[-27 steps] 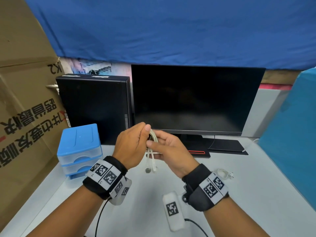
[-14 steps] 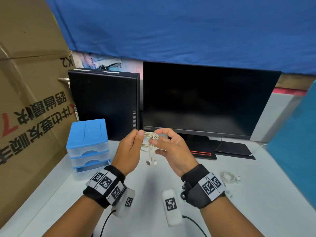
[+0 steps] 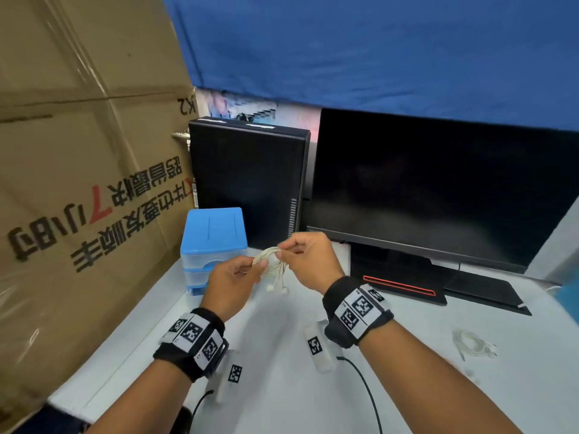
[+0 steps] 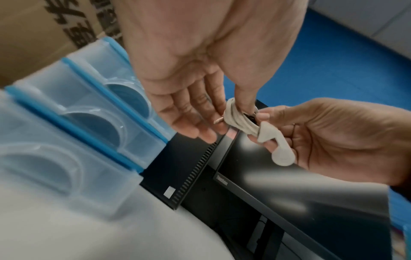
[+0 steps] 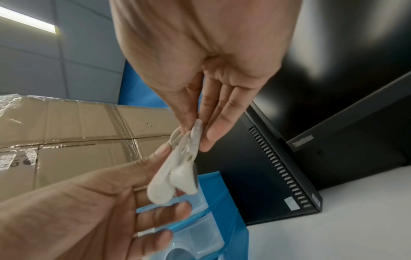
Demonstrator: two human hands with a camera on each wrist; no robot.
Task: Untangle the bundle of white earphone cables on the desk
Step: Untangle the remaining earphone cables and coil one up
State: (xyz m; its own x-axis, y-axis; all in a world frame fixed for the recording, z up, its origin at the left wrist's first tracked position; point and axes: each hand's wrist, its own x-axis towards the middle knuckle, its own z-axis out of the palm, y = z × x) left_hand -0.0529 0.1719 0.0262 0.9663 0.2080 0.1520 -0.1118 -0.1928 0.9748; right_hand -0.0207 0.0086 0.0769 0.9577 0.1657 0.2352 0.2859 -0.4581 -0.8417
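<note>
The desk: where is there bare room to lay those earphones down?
Bare desk shows between the two wrists, below the held earphone bundle. More lies between the monitor base and the second cable coil. The back left is crowded by blue drawers and computer tower.

White earphone bundle (image 3: 272,264) coiled, held above the desk; two earbuds (image 3: 277,288) dangling.

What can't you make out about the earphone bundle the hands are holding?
- Head view: bundle small and motion-blurred; fingertips of left hand and right hand cover the loops, so crossings are unreadable.
- Left wrist view: thumb hides the coil's middle; earbud blurred.
- Right wrist view: cable behind fingers; plug not identifiable.
- Head view: second bundle on desk too blurred.
</note>
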